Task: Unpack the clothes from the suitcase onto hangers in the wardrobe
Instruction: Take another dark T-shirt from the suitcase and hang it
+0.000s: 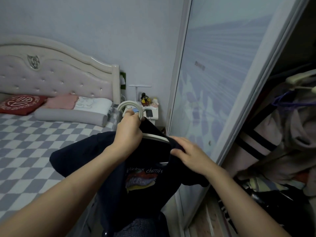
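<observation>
Between bed and wardrobe (282,134), my left hand (129,134) grips the hanger (135,106) neck; my right hand (189,152) pinches the dark T-shirt (145,185) shoulder. I'd seat that shoulder squarely before hanging.

Navy T-shirt (109,156) with cherry print, white hanger (131,106), grey-white checked bedspread (34,142)

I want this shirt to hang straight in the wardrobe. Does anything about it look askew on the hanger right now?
Yes. The dark T-shirt sits unevenly on the white hanger: the hanger's right arm is bare near the neck, where the right hand pinches the cloth. The left hand holds the hook.
</observation>
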`<move>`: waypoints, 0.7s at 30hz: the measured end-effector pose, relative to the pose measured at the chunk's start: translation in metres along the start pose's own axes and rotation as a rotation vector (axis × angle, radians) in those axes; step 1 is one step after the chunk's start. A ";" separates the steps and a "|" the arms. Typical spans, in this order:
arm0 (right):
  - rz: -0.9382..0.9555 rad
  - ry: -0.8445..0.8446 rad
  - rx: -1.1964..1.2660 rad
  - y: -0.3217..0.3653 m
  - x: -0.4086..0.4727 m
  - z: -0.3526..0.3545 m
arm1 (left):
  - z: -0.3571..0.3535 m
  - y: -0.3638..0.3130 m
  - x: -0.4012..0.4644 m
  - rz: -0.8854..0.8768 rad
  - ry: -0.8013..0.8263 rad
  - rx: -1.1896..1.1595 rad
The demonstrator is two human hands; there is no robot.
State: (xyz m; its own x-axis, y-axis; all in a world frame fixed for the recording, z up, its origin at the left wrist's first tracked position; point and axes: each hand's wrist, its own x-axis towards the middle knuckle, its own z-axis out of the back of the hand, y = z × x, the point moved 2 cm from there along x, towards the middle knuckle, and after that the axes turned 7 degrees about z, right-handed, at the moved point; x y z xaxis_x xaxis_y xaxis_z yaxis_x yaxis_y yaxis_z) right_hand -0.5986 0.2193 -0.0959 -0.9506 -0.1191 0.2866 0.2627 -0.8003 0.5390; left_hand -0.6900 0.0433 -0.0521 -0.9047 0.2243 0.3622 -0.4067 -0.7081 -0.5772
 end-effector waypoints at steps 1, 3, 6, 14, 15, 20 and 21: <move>0.034 -0.030 -0.053 0.004 0.002 -0.005 | 0.000 0.000 -0.001 0.003 0.006 -0.003; 0.068 -0.112 -0.125 0.015 0.009 -0.014 | -0.005 -0.006 -0.004 -0.073 0.101 -0.007; 0.076 -0.178 -0.206 0.029 0.019 -0.011 | -0.007 -0.014 -0.008 -0.257 0.301 -0.091; -0.164 -0.292 -0.050 -0.006 0.019 0.048 | 0.032 0.068 0.009 -0.169 0.356 0.034; -0.166 -0.283 -0.007 -0.006 0.019 0.051 | 0.032 0.074 0.012 -0.149 0.331 0.026; -0.155 -0.342 0.078 -0.003 0.018 0.051 | 0.013 0.051 0.003 -0.213 0.260 0.105; -0.153 -0.338 0.082 -0.002 0.019 0.049 | 0.007 0.037 0.001 -0.259 0.246 0.129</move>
State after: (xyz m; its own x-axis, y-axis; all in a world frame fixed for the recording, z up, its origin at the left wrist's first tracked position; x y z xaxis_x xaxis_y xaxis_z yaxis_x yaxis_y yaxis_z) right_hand -0.6085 0.2473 -0.0524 -0.8755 0.2094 0.4355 0.1476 -0.7423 0.6536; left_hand -0.7050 0.0129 -0.0679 -0.7838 0.5501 0.2882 -0.6208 -0.6818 -0.3870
